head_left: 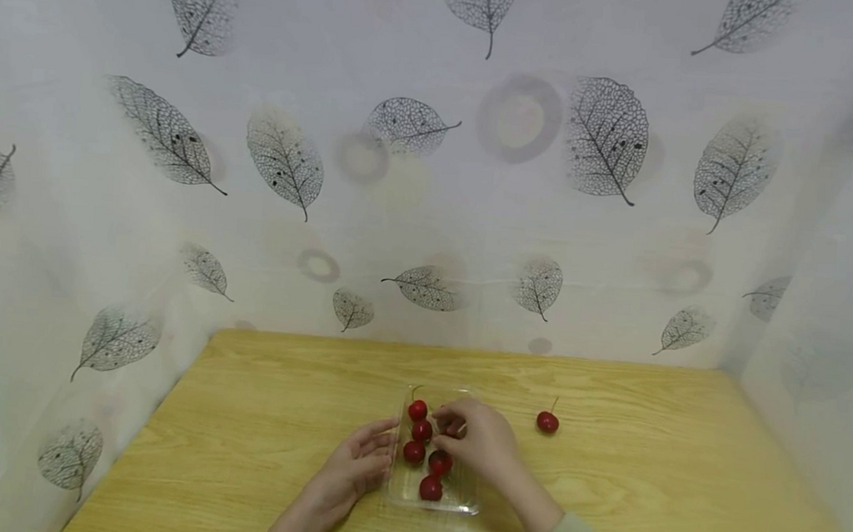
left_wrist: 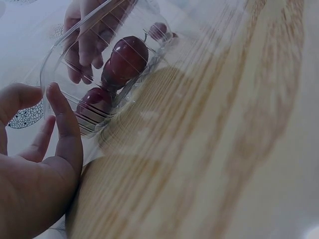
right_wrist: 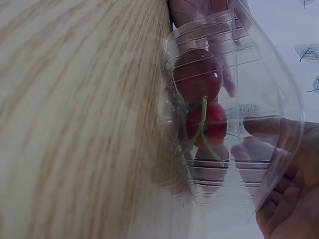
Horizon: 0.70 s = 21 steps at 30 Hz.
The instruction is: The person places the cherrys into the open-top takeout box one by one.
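A clear plastic tray (head_left: pixel 465 499) lies on the wooden table (head_left: pixel 641 500) with several red cherries (head_left: pixel 431 488) in it. My left hand (head_left: pixel 370 455) rests with straight fingers against the tray's left side; its thumb (left_wrist: pixel 64 124) touches the tray (left_wrist: pixel 60 55) at the rim. My right hand (head_left: pixel 453 425) reaches over the tray's far end, its loosely curled fingers (right_wrist: pixel 251 149) inside the tray (right_wrist: pixel 279 89) beside a stemmed cherry (right_wrist: pixel 208 124). No cherry shows plainly held in them. One loose cherry (head_left: pixel 547 422) lies on the table to the right of the tray.
White sheets printed with grey leaves (head_left: pixel 605 138) wall the table in at the back and on both sides. Bare wood stretches left (head_left: pixel 249 419) and right of the tray.
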{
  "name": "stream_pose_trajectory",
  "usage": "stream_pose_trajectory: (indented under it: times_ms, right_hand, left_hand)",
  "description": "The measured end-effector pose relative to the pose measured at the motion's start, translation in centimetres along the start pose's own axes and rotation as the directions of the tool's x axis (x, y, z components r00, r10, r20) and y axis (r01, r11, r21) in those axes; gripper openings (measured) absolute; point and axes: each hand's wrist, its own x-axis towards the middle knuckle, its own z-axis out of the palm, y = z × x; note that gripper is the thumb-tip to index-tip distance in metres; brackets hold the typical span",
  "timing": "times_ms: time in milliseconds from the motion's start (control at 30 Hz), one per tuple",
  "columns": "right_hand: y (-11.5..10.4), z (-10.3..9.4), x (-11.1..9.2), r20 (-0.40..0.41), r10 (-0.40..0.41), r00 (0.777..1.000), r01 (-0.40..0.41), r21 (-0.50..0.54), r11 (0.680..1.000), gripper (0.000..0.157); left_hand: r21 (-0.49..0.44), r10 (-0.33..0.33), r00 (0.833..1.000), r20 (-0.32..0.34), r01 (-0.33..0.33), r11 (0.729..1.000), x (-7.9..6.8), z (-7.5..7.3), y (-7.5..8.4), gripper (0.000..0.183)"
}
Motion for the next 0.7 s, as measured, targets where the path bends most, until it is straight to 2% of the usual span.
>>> stream_pose_trajectory:
  times_ms: [700]
  right_hand:
    - [0.14,-0.53,-0.10,0.014,0.049,0.999,-0.051,0.150,0.987,0.028]
  left_hand:
    - [0.011,0.013,1.000,-0.004,-0.012,1.000,-0.02,-0.02,-0.03,0.070]
